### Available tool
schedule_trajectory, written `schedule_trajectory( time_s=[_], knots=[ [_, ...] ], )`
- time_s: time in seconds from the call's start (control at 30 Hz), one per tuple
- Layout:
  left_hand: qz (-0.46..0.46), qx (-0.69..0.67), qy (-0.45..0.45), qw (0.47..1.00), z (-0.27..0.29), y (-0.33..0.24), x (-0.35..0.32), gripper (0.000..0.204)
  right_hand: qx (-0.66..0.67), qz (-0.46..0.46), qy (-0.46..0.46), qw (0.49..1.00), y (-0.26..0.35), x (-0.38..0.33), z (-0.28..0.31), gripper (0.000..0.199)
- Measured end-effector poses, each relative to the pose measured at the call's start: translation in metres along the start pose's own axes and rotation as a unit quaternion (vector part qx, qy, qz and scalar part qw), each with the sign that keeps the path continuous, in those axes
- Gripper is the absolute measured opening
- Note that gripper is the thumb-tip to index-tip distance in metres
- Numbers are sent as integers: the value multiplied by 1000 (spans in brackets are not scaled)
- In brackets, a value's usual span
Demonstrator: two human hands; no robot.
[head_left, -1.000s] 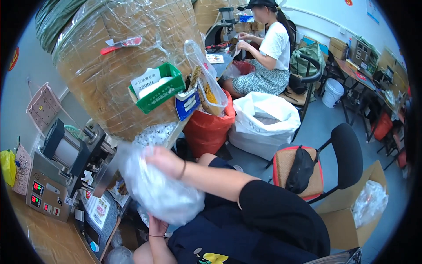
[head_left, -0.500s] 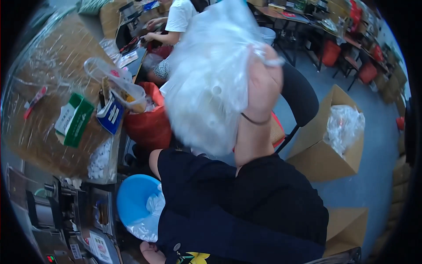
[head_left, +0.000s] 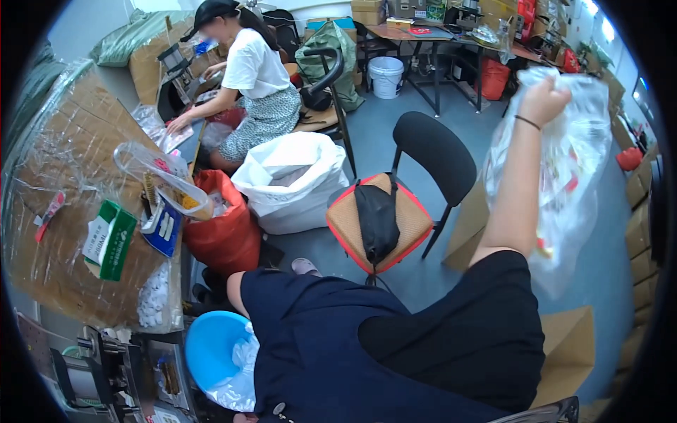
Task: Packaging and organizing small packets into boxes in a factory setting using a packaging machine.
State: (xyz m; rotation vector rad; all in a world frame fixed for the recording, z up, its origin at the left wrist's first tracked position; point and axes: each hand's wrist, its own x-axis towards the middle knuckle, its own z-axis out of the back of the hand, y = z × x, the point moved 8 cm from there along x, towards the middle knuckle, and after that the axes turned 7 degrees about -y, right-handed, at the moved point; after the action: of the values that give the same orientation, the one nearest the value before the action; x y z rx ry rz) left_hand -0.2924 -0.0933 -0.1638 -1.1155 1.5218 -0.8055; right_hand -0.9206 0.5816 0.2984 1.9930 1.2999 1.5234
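The right hand (head_left: 546, 99) is up high on the right side. It is closed tight around the top of a big clear plastic bag (head_left: 571, 176). The bag hangs down from the fist, beside the raised arm, in the air over the blue-grey floor (head_left: 423, 275). Small red and yellow things show through the bag, but they are too blurry to tell what they are. A thin dark band sits on the wrist.

The left hand does not show, so I cannot tell if it is open or closed.

Down low on the left is a round blue bowl (head_left: 211, 345) with some crinkly clear plastic in it. Just behind it stands a red bag (head_left: 226, 233), and next to that a big white sack (head_left: 293, 180) with its top open. A black chair (head_left: 416, 176) stands in the middle of the floor. It has a tan seat with a red edge, and a black pouch (head_left: 376, 218) lies on the seat.

On the left is a large brown box wrapped in clear film (head_left: 63, 211), with a green and white carton (head_left: 109, 240) against it. Farther back, another person (head_left: 257, 77) in a white shirt sits and works with both hands. A white bucket (head_left: 386, 76) stands behind them near the desks. Brown boxes (head_left: 564, 345) sit on the floor at the right.
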Motion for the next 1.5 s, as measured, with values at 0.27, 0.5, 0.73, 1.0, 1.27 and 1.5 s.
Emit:
schedule_trajectory(
  time_s=[0.27,0.5,0.73,1.0,1.27,1.5],
  knots=[
    [-3,60,-5,998,13,53,-5,27,-210,94,-53,972,-145,141,-3,49],
    [-52,127,-24,990,46,34,0,24,-231,274,565,743,29,-174,-59,33],
    [-140,156,-229,951,240,-45,-81,21,431,264,857,95,280,-626,281,28],
    [-226,-6,-93,970,89,-58,-69,17,448,157,879,-43,300,-775,567,33],
    [-160,729,-125,654,145,-15,-95,47,202,-357,890,-198,328,-831,358,20],
    [-169,744,-336,552,139,-95,-61,59,520,321,792,9,327,-840,327,36]
  ],
)
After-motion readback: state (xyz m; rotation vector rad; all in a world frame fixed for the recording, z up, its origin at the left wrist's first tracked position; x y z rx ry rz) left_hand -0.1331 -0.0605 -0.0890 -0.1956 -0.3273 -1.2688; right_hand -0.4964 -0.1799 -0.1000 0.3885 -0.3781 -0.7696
